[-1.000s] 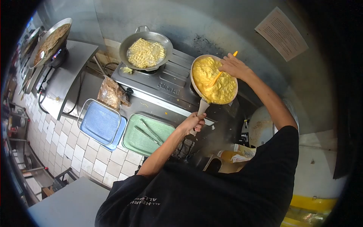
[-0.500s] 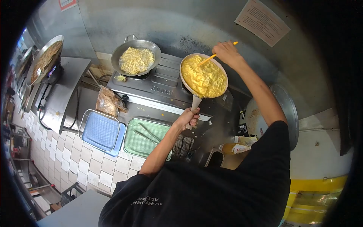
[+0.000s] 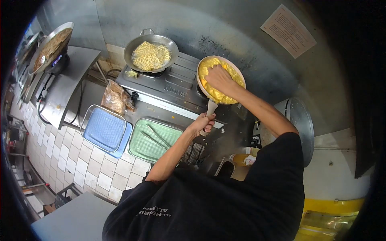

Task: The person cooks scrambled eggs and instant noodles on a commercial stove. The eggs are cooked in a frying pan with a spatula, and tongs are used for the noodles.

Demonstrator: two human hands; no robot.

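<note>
My left hand (image 3: 204, 122) is closed around the pale handle of a frying pan (image 3: 243, 76) on the right side of the stove. Scrambled egg (image 3: 218, 96), yellow and soft, fills the pan. Right over the egg is my right hand (image 3: 220, 79), its fingers curled around an orange spatula, which the hand now mostly hides. To the left, a metal wok (image 3: 170, 43) on the other burner holds a block of noodles (image 3: 151, 55) in liquid.
Below the stove (image 3: 177, 93) lie a green tray (image 3: 140, 150) with tongs (image 3: 157, 135) on it and a blue tray (image 3: 105, 127). A bag of brown food (image 3: 113, 98) sits beside the stove. Another pan (image 3: 66, 27) stands far left; a large round metal lid or pot (image 3: 304, 124) is at right.
My right hand has moved down and left from above the pan's far edge to over the egg. My left hand keeps hold of the handle. The whole view has shifted slightly.
</note>
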